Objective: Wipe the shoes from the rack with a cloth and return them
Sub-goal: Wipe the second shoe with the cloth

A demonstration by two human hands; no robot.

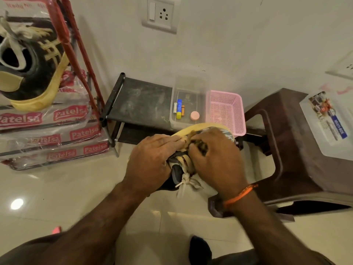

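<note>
A black shoe [182, 165] with a yellow sole and white laces is held up in front of the low black shoe rack [137, 102]. My left hand [152, 161] grips its left side, fingers laid along the sole edge. On top of the shoe, my right hand [215, 161] holds a patterned cloth [199, 146] bunched under its fingers and presses it down. Most of the cloth and the shoe's toe are hidden by my hands. The matching second shoe [28, 64] lies on a stack of plastic bags at the upper left.
On the rack's top stand a clear tub [191, 83] with batteries and a glue stick, and a pink basket [225, 111]. A brown plastic stool [286, 140] to the right carries a clear box [328, 123]. A red frame [76, 44] leans against the stacked bags. The floor is glossy tile.
</note>
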